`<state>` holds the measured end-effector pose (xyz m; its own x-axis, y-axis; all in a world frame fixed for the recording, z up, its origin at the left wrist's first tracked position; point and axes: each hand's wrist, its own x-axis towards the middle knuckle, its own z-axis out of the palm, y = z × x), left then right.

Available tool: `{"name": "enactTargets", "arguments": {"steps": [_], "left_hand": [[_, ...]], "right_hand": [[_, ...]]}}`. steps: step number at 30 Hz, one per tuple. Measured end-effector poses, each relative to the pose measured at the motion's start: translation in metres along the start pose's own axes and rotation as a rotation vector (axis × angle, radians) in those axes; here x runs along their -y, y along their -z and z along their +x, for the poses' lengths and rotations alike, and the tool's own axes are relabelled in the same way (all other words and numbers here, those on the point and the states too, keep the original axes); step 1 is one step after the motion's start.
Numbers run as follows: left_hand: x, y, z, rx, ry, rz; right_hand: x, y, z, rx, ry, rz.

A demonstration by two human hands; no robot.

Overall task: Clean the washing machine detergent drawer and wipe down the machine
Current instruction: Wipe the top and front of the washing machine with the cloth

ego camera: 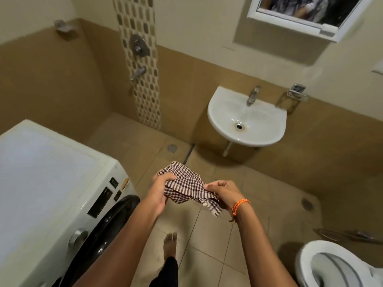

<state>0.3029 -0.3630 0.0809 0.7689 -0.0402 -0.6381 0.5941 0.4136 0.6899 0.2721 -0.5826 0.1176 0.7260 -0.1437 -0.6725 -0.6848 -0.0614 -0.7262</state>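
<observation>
A brown-and-white checked cloth [187,184] hangs bunched between both hands at mid-frame, above the tiled floor. My left hand [160,188] grips its left side and my right hand [222,192], with an orange band at the wrist, grips its right side. The white front-loading washing machine [47,179] stands at the left, with its dark round door [112,222], a silver dial [77,239] and a black panel on the front. Both hands are to the right of the machine and apart from it. The detergent drawer's state is not clear from here.
A white wall basin [267,123] with a chrome tap [253,95] hangs ahead on the right. A toilet [306,264] sits at the bottom right. Shower fittings [138,45] are on the tiled strip ahead. My bare foot [170,244] stands on the beige floor tiles.
</observation>
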Motion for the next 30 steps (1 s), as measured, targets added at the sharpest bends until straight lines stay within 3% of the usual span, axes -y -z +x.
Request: {"name": "enactTargets", "arguments": {"steps": [6, 10, 12, 16, 18, 25, 30], "left_hand": [[-0.030, -0.077, 0.070, 0.101, -0.027, -0.051], [-0.061, -0.142, 0.099, 0.287, 0.098, -0.227], [-0.070, -0.168, 0.115, 0.363, 0.144, -0.271], [-0.076, -0.230, 0.145, 0.390, 0.178, -0.216], [-0.075, -0.267, 0.158, 0.398, 0.170, -0.173], [-0.057, -0.401, 0.206, 0.350, 0.185, -0.101], [-0.044, -0.508, 0.250, 0.351, 0.160, -0.004]], "right_hand": [[0.095, 0.022, 0.058, -0.220, 0.126, -0.094], [0.145, 0.049, 0.084, 0.081, 0.199, 0.271], [0.152, 0.068, 0.096, 0.086, 0.294, 0.290], [0.152, 0.108, 0.136, -0.446, 0.419, 0.229], [0.152, 0.131, 0.154, -0.525, 0.360, 0.228], [0.165, 0.247, 0.222, -0.485, 0.133, 0.445], [0.196, 0.342, 0.258, -0.474, 0.159, 0.501]]}}
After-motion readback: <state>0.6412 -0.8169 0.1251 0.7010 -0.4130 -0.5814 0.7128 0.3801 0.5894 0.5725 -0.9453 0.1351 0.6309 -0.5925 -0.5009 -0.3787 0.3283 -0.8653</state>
